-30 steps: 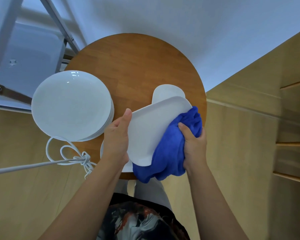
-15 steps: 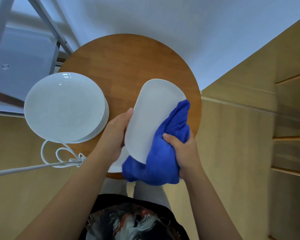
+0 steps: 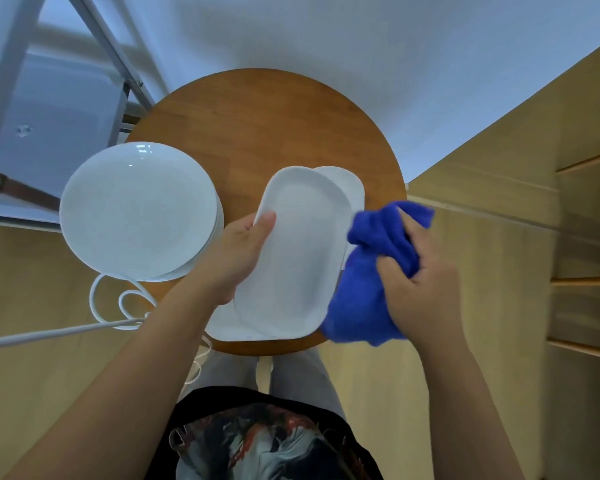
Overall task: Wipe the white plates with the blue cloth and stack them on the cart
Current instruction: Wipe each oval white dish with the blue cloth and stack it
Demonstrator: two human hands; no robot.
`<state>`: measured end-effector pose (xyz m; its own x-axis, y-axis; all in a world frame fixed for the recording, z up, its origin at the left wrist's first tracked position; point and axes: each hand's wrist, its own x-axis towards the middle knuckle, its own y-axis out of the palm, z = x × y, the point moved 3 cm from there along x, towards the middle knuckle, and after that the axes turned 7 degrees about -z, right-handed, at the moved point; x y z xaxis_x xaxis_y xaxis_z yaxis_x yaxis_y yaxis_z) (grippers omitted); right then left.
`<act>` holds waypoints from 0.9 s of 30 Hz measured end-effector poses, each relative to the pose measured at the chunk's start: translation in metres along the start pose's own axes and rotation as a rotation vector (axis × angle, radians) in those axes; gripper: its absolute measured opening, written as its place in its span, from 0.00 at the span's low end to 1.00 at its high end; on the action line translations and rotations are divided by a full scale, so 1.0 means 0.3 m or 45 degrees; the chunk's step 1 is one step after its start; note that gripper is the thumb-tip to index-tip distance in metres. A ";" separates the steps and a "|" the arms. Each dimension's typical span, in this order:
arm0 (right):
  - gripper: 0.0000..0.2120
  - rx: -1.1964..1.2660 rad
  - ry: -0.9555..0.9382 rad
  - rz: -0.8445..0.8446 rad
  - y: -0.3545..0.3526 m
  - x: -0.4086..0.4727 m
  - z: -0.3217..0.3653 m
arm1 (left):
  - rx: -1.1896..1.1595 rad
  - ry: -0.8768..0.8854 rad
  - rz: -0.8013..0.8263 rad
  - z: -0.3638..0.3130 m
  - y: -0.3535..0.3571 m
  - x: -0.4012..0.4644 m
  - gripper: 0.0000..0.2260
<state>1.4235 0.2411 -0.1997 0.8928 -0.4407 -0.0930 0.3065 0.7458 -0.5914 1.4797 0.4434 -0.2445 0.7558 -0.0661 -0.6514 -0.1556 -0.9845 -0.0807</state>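
The left hand grips the near-left edge of an oblong white plate, thumb curled over its rim, and holds it face-up just above the round wooden bench. A second ago this plate was tilted up on edge with the blue cloth wrapped against its right side; now it lies nearly flat and the cloth has come off it. The right hand clutches the bunched cloth, fingers closed tight round it, just right of the plate's edge and out past the bench rim. The cloth may brush the plate's right edge, but it no longer presses on the face.

Under the held plate lies at least 1 more oblong plate, showing beyond the left hand's fingertips and again below its wrist. Left of the left hand sits a stack of round white plates, overhanging the bench edge. A coiled white cord hangs below that stack.

By my reading, the wipe of this plate is finished or pausing, and the plate is ready to go onto a pile. Whether the metal frame far to the left belongs to the cart I cannot tell.
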 end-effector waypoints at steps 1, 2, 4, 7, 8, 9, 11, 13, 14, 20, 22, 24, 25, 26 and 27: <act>0.27 -0.067 -0.115 0.076 0.036 0.000 0.036 | 0.066 0.041 0.061 -0.007 0.015 -0.009 0.12; 0.29 -0.195 -0.225 0.149 0.083 0.000 0.063 | 0.096 0.088 0.121 -0.012 0.035 -0.021 0.13; 0.30 -0.569 -0.389 0.202 0.171 0.011 0.088 | 0.089 0.160 0.179 -0.014 0.073 -0.050 0.16; 0.28 -0.663 -0.209 0.236 0.215 0.082 0.065 | 0.009 0.171 0.077 0.009 0.080 -0.080 0.14; 0.27 -0.540 -0.142 0.252 0.215 0.107 0.052 | -0.014 0.180 0.036 0.021 0.074 -0.085 0.12; 0.27 -0.400 -0.086 0.270 0.214 0.121 0.039 | -0.013 0.192 0.005 0.030 0.068 -0.090 0.11; 0.24 -0.209 0.009 0.286 0.210 0.124 0.013 | -0.001 0.218 -0.044 0.042 0.062 -0.097 0.10; 0.22 -0.156 0.092 0.250 0.204 0.114 -0.012 | -0.019 0.249 -0.072 0.048 0.065 -0.103 0.10; 0.21 -0.148 0.119 0.219 0.201 0.108 -0.022 | -0.021 0.272 -0.084 0.047 0.068 -0.105 0.11; 0.23 -0.344 0.100 0.171 0.198 0.014 -0.048 | -0.079 0.294 -0.168 0.054 0.069 -0.095 0.10; 0.25 -0.490 0.036 0.247 0.217 -0.054 -0.051 | -0.118 0.277 -0.216 0.045 0.058 -0.076 0.10; 0.26 -0.595 0.029 0.329 0.235 -0.123 -0.062 | -0.136 0.291 -0.261 0.019 0.042 -0.054 0.10; 0.27 -0.629 0.030 0.358 0.239 -0.155 -0.070 | -0.153 0.306 -0.277 0.006 0.033 -0.046 0.11; 0.27 -0.644 0.019 0.376 0.238 -0.181 -0.075 | -0.175 0.315 -0.282 -0.006 0.025 -0.040 0.12; 0.26 -0.639 -0.003 0.390 0.233 -0.202 -0.078 | -0.191 0.314 -0.279 -0.016 0.019 -0.035 0.13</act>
<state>1.3831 0.3083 -0.2540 0.9170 -0.2410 -0.3180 -0.1586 0.5112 -0.8447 1.4738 0.4378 -0.2345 0.8945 0.1299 -0.4278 0.1082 -0.9913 -0.0747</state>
